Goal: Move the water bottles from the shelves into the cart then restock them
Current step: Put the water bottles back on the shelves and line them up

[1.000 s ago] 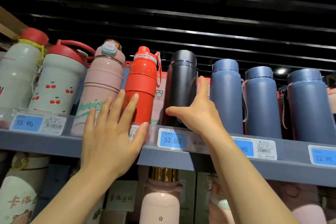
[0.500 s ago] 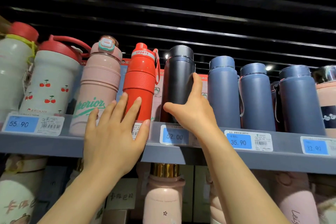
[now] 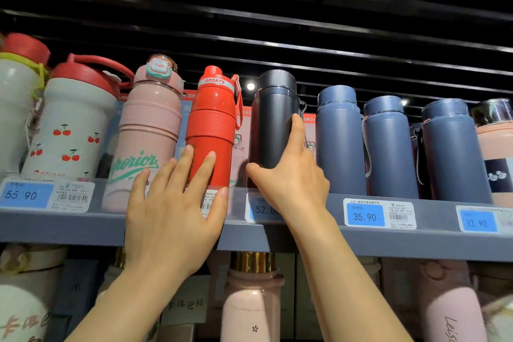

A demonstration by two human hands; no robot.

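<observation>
Up on the grey shelf, the right hand wraps thumb and fingers round a matte black cylindrical bottle. The left hand lies flat, fingers straight, against the ribbed red sports bottle beside it.

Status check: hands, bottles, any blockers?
Left hand open, straight fingers against red bottle. Right hand gripping black bottle; both bottles upright on shelf. Neighbours close either side.
</observation>
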